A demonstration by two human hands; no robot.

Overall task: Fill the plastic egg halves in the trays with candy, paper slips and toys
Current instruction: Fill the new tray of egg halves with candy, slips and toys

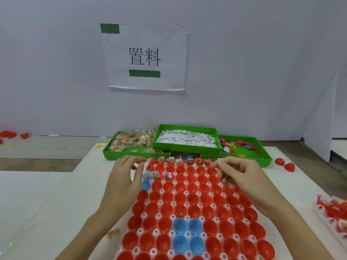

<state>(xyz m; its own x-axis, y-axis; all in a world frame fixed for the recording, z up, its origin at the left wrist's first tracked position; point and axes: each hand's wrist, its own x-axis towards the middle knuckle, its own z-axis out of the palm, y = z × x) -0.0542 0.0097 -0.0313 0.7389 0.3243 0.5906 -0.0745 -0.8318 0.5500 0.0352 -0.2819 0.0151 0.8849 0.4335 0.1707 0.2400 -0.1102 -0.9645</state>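
On the white table [293, 184], a large egg tray [187, 203] of red and blue plastic egg halves is laid out before the person, with three green bins beyond its far edge: candy packets [131, 141] on the left, paper slips [185, 139] in the raised middle bin, and coloured toys [242, 145] on the right. Most halves are judged still unfilled. Contents are seen only in the far row [180, 161] and in three halves at the left of the third row [157, 175]. A second tray [332, 211] with filled halves is partly seen at the right edge.

The step in hand is judged to be the filling of the far rows. It would be done well if each half were given one candy, one slip and one toy, row by row, so that no half is missed; items should be seated fully inside the cup rather than left standing proud.

The left hand [124, 177] is held over the tray's far-left corner, fingers extended and relaxed, with nothing seen held. The right hand [238, 175] is held over the far-right part of the tray, fingers curled downward; whether anything is pinched beneath them cannot be told. Both forearms are stretched forward over the near rows.
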